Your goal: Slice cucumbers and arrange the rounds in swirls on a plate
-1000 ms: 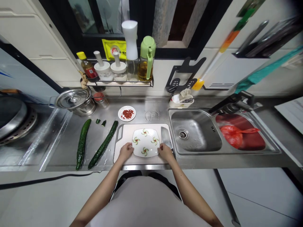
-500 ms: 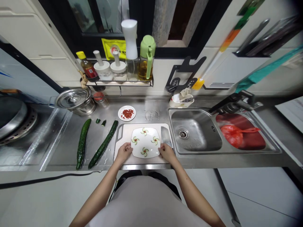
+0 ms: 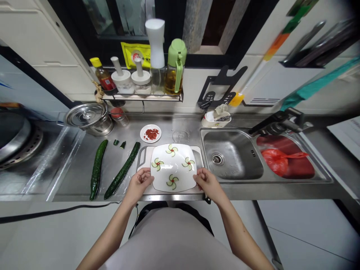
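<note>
A white squarish plate (image 3: 173,163) is pinched at its two sides between my left hand (image 3: 140,183) and my right hand (image 3: 208,183). Thumbs rest on its rim; the other fingers go partly beneath it. Four-armed-looking pinwheels of pale green, dark-edged cucumber slices (image 3: 172,182) with red centres decorate its surface, one near each side. Held above the cutting board (image 3: 198,160), the plate hides most of that board. A dark knife handle (image 3: 207,199) peeks out by the counter's front edge, below my right hand.
Two cucumbers (image 3: 97,170) and small cut ends (image 3: 123,145) lie left of the board. Behind it sits a small dish (image 3: 142,138) of red bits. A lidded pot (image 3: 98,125) stands at back left, a double sink (image 3: 233,174) at right, a condiment shelf (image 3: 157,98) above.
The plate has come up off the board toward me and looks larger, with both hands spreading outward along with it. It now covers the knife blade that showed at its right.
</note>
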Demonstrator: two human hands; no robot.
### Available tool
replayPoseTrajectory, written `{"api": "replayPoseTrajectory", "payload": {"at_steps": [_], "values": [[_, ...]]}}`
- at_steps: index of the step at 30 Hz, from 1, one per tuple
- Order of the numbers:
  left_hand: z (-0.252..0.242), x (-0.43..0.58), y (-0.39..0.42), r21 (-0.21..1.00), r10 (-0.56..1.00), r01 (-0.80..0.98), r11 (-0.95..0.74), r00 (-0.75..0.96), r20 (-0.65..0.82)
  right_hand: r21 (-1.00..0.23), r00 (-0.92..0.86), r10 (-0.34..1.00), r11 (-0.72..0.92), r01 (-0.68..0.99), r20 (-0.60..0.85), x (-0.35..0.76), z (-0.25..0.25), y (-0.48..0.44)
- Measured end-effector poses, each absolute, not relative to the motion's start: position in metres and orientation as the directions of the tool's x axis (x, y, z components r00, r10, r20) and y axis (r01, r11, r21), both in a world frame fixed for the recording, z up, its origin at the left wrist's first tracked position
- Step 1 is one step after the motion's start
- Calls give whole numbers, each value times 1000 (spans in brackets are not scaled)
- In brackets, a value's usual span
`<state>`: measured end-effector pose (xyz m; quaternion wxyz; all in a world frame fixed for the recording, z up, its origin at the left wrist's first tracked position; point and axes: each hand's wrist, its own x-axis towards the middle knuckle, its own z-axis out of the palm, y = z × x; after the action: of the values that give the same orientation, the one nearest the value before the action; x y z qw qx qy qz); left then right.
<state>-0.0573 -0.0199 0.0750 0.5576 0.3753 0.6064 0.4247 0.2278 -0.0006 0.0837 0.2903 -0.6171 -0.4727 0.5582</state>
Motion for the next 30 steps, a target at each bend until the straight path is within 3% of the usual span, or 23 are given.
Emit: {"api": "replayPoseTrajectory", "payload": {"at_steps": [20, 24, 30], "values": [[77, -54, -29, 891, 892, -128, 435, -72, -446, -886, -28, 894, -438, 154, -447, 222, 90, -9], [78, -51, -31, 888, 890, -167, 429, -87, -447, -866, 47, 865, -497, -47, -499, 213, 94, -15], [78, -36, -34, 869, 883, -216, 445, -57, -466, -728, 93, 771, -545, -416, -630, 194, 83, -33]]}}
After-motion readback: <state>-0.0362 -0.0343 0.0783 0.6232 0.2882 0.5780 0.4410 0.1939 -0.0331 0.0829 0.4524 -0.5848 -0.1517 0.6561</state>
